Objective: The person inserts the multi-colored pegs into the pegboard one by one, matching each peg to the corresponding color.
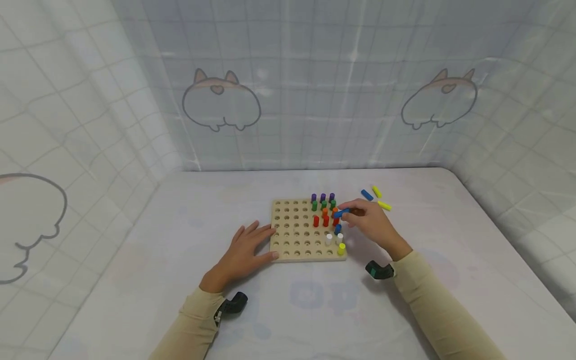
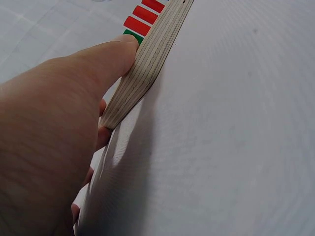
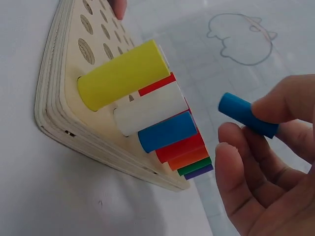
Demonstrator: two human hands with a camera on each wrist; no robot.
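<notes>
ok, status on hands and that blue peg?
Left hand flat, steadying board. Right hand pinching blue peg above board, not seated. Nothing blocking the open holes.

A pale wooden pegboard (image 1: 294, 235) carries purple, green, orange, red, blue, white and yellow pegs (image 1: 326, 218).

Head view: from above, facing forward and down over the whole board (image 1: 306, 232). Left wrist: very close, low along the board's edge (image 2: 147, 69). Right wrist: close, beside the pegs (image 3: 167, 132). Shared by all: the board.
</notes>
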